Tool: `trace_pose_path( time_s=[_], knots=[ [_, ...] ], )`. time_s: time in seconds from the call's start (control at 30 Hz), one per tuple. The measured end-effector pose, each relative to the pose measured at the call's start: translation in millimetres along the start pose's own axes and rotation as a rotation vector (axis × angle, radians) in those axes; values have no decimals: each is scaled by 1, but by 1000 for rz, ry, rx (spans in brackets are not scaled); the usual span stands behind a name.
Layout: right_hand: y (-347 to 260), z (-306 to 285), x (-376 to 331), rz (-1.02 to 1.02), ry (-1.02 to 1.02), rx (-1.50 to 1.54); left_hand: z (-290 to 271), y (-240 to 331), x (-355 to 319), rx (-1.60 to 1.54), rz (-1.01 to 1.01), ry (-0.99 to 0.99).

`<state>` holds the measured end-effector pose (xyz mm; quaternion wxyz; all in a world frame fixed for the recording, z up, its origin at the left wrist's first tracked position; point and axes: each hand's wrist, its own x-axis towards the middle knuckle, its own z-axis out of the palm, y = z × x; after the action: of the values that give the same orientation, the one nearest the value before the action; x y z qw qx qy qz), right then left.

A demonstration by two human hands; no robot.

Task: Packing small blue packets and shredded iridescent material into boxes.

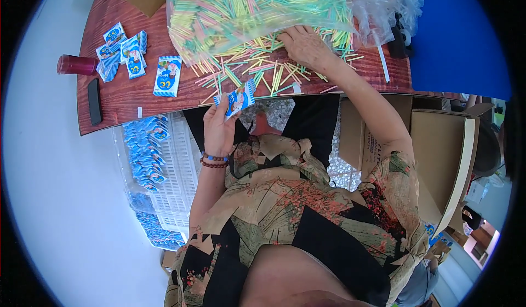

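Near the table's front edge, my left hand point(219, 122) pinches a small blue-and-white packet point(239, 100) between thumb and fingers, its printed side up. My right hand point(308, 48) reaches to the front of a large clear plastic bag point(246, 16) full of thin pastel sticks. Its fingers are curled down among loose yellow, pink and green sticks point(276, 76) spilled in front of the bag. The fingertips are partly hidden, so what they hold does not show. A flat packet point(167, 76) of the same blue-and-white kind lies left of the sticks.
Several more packets point(131, 55) are heaped at the left, beside a dark red cup point(75, 64) and a black bar point(95, 101). Below stands a white plastic crate point(178, 181) with blue packets. A tape dispenser point(400, 38) and open cardboard box point(438, 159) are at the right.
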<state>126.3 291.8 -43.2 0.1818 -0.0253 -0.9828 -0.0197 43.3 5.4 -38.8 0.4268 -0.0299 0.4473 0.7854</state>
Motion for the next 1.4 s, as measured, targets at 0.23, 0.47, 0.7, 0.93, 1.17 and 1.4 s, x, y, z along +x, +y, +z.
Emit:
trace_pose_path(
  time_s=[0.23,0.47,0.7,0.93,1.17,1.4],
  knots=[
    [2,-17,11,-110,-122,-82,-2,0,1,10,-5,14],
    [8,-6,14,-107,-37,-61,-2,1,-1,5,-5,31],
    [-3,1,23,-43,-68,-140,-1,0,2,13,-17,-6],
    [0,-10,13,-106,13,-195,0,1,-1,-12,-10,-3],
    [-4,-8,3,33,-68,-17,2,2,-5,-31,13,-14],
    [-26,-21,10,559,98,991,-6,3,-6,-44,20,15]
  ],
)
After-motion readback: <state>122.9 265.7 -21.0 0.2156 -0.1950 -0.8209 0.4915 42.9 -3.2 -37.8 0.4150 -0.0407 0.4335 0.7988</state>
